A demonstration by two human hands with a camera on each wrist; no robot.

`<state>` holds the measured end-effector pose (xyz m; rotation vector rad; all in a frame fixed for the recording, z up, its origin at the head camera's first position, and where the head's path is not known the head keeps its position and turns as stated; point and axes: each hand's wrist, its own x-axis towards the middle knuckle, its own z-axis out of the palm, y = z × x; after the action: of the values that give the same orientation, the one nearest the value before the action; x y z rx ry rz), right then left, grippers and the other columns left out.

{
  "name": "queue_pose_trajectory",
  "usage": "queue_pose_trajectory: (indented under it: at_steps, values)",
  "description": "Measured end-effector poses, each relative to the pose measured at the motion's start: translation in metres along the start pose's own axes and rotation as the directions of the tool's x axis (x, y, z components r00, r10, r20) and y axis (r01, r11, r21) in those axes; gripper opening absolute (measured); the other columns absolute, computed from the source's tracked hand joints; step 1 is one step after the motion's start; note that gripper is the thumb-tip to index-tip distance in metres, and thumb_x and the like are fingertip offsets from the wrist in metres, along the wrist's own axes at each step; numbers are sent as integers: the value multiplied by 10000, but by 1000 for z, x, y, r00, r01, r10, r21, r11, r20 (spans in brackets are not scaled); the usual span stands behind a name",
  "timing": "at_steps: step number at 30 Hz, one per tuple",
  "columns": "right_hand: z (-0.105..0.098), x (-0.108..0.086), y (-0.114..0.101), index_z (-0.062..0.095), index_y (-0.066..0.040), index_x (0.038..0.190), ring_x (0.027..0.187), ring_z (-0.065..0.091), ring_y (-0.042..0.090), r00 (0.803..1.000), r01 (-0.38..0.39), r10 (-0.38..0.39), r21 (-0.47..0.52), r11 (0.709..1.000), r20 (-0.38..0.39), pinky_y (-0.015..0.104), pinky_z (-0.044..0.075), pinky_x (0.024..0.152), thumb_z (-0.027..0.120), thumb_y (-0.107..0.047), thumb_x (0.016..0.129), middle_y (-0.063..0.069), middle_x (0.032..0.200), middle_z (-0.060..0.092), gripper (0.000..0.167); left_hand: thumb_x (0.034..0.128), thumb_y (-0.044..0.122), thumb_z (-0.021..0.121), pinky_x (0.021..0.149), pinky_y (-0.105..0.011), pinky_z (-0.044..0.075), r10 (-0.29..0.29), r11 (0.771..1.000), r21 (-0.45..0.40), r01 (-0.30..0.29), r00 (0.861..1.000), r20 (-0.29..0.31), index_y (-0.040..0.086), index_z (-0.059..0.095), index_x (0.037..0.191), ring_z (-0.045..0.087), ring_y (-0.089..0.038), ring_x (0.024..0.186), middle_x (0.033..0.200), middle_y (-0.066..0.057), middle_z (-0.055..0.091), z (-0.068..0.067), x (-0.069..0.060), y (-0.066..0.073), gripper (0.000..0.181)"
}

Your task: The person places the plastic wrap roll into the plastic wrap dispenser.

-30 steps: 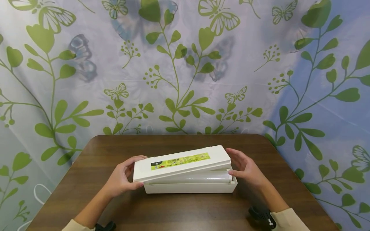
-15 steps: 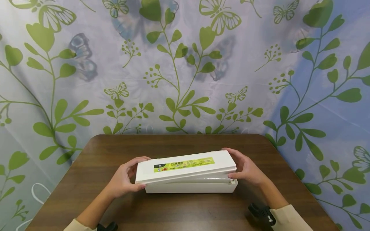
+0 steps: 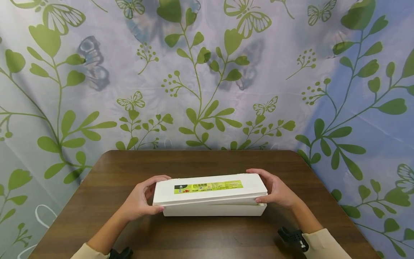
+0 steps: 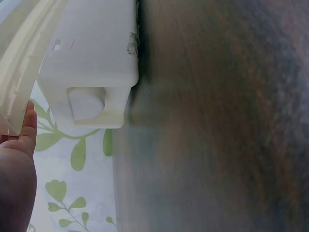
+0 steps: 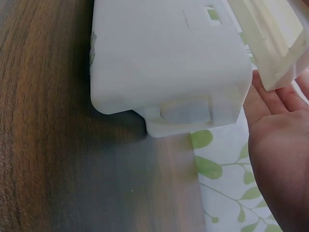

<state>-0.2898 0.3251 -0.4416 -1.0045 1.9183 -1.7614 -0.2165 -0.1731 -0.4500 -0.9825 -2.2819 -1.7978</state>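
A long white cling film box stands on the table, its lid point(image 3: 207, 198) lying slightly askew over the base point(image 3: 213, 211). A yellow-green label point(image 3: 208, 186) runs along the lid's top. My left hand point(image 3: 137, 201) holds the lid's left end, thumb at the front edge and fingers behind. At the other end my right hand point(image 3: 279, 190) holds the lid in the same way. A gap shows between lid and base at the right front. Both wrist views show the lid point(image 4: 19, 58) raised from the base point(image 5: 164, 58), which has a recess at each end.
The brown wooden table point(image 3: 207, 237) has its back edge close to a leaf-and-butterfly patterned curtain point(image 3: 207, 72). Black wrist mounts point(image 3: 293, 239) sit at both sleeves. A white cord point(image 3: 43, 216) hangs beyond the table's left edge.
Both hands have lowered the lid's right end and shifted the lid slightly right. The white roll seen inside a second ago is now covered. The base has stayed put.
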Motion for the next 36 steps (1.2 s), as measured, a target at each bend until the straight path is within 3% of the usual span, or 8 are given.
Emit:
queue_pose_trajectory:
  at_steps: [5, 12, 23, 36]
  values:
    - [1, 0, 1, 290, 73, 1538, 1144, 637, 183, 1000, 6, -6, 15, 1000, -4, 396, 611, 849, 789, 96, 778, 198, 1409, 499, 909, 733, 2, 870, 920, -287, 578, -3, 1000, 13, 3, 1000, 9, 68, 551, 1390, 610, -167, 1185, 1414, -131, 574, -2, 3, 1, 733]
    - [0, 0, 2, 344, 40, 1523, 1098, 662, 190, 1000, 22, -23, -21, 1000, -15, 409, 619, 821, 784, 100, 780, 206, 1370, 534, 865, 754, 14, 867, 914, -272, 573, -15, 999, 43, 14, 1000, 28, 18, 504, 1442, 611, -131, 1163, 1411, -143, 578, -6, 7, 0, 778]
    - [-4, -1, 2, 387, 5, 1517, 1104, 641, 166, 998, 48, -53, -111, 993, -39, 393, 620, 809, 790, 83, 783, 173, 1369, 543, 841, 767, 47, 882, 994, -225, 536, -7, 996, 89, 4, 999, 31, -30, 468, 1462, 615, -123, 1213, 1422, -162, 567, -11, 16, -2, 813]
    - [-3, 0, 4, 387, 47, 1501, 1080, 660, 156, 997, 20, -29, -119, 993, -73, 388, 624, 792, 796, 73, 787, 168, 1334, 579, 823, 757, 92, 911, 1073, -143, 440, -73, 990, 121, 70, 997, 24, 1, 519, 1422, 587, -114, 1263, 1407, -160, 584, -19, 23, -14, 777]
